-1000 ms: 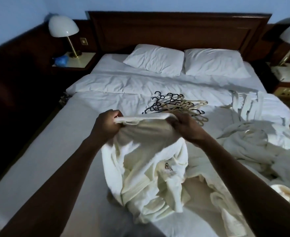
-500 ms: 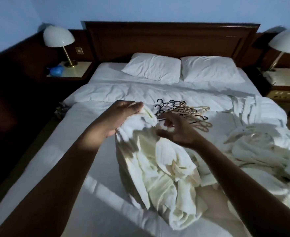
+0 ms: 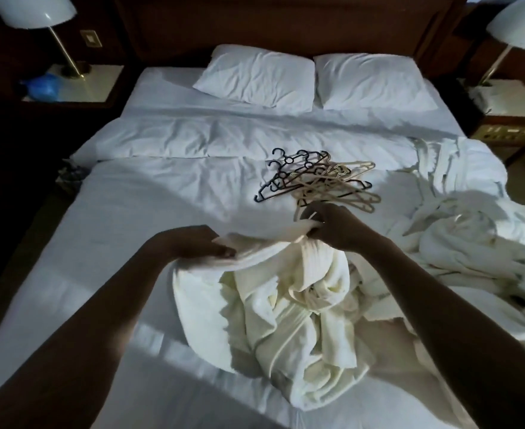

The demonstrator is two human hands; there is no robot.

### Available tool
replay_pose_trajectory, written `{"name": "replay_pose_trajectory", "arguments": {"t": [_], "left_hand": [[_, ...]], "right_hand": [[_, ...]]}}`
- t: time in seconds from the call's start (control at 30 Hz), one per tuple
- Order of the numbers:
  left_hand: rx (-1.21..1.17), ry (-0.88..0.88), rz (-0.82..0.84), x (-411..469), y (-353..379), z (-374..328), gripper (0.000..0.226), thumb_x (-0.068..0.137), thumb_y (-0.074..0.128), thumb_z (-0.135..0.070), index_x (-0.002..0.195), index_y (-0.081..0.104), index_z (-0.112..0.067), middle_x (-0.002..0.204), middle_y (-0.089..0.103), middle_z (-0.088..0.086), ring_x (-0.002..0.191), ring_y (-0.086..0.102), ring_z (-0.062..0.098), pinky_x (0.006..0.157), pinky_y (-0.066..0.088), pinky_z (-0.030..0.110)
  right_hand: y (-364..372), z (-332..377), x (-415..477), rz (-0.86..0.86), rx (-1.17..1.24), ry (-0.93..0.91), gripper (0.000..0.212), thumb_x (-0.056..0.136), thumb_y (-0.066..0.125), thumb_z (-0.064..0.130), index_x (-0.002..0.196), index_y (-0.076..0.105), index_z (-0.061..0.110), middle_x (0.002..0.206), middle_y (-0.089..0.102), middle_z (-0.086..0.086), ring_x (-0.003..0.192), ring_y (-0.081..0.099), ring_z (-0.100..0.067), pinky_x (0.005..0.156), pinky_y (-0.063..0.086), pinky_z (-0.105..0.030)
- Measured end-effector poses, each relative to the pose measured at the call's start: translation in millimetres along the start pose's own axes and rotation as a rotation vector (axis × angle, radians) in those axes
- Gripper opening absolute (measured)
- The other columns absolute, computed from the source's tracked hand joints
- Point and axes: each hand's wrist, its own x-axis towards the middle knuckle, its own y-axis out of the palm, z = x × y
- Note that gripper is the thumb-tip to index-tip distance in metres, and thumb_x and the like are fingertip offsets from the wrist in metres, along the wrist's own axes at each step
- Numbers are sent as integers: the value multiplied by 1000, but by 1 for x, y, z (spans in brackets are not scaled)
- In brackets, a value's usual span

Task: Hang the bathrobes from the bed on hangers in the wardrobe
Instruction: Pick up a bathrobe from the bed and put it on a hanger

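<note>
Cream bathrobe (image 3: 286, 320), collar edge gripped by my left hand (image 3: 193, 246) and right hand (image 3: 335, 226); I judge seating one of the hangers (image 3: 317, 181) comes next.

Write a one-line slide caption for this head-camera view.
Left hand and right hand grip a cream bathrobe on the bed, hangers piled just beyond.

pillows (image 3: 255, 77), bedside lamps (image 3: 35, 10), blue bag (image 3: 42, 88)
</note>
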Motion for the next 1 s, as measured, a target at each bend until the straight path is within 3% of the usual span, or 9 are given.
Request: {"name": "replay_pose_trajectory", "arguments": {"t": [0.13,0.27,0.37,0.47,0.57,0.67,0.77,0.93,1.0], "left_hand": [[-180,-75,70,44,-2,20,36,89,72,-53,79,76,-19,81,75,-6,74,68,10,70,48,23],[-735,-8,-307,97,10,47,30,91,72,-43,84,78,-13,84,76,9,75,66,11,71,47,28],[-616,-48,-568,154,44,66,28,89,64,-44,86,70,-17,80,69,1,79,62,14,71,44,29],[-524,-168,-465,196,88,88,38,82,50,-59,78,60,-23,72,62,-8,76,60,20,67,39,33],[-483,-217,-388,220,124,116,57,80,43,-70,77,59,-15,72,63,0,78,62,23,70,43,35],[-563,-243,-462,237,139,138,54,89,50,-62,75,58,-10,69,61,7,70,60,22,65,42,34],[-657,-250,-536,250,146,152,46,97,58,-48,74,60,-8,71,64,11,60,54,14,59,39,32],[-857,-267,-540,264,155,160,45,98,61,-45,74,62,-8,62,59,4,58,53,10,59,40,29],[-870,-279,-535,268,160,162,44,99,61,-44,73,61,-8,61,55,-4,55,49,7,54,38,25]], "right_hand": [[8,-21,48,221,136,-94,12,95,71,25,98,73,14,77,66,10,65,56,10,64,41,-12],[52,-65,108,145,234,-1,21,100,62,30,91,71,14,68,59,9,58,50,4,61,38,-20],[116,-97,154,111,69,43,20,98,63,29,107,69,12,94,71,-6,87,64,-23,74,39,-30],[182,-127,186,292,-114,54,38,98,62,28,132,61,11,128,68,-11,118,62,-31,94,42,-32],[210,-146,223,420,-80,126,45,90,64,20,135,61,17,132,67,-3,123,62,-22,99,43,-26],[210,-157,283,220,-18,179,47,89,65,22,134,60,16,127,67,-2,117,63,-22,99,45,-29],[210,-174,350,-32,-134,187,56,89,66,31,137,54,5,135,60,-17,127,55,-34,107,39,-36],[223,-219,419,-113,-398,199,87,86,68,29,154,22,1,159,26,-22,149,20,-40,120,20,-55],[231,-233,426,-84,-534,201,82,89,69,35,151,27,3,155,34,-21,147,24,-39,120,19,-59]]}}
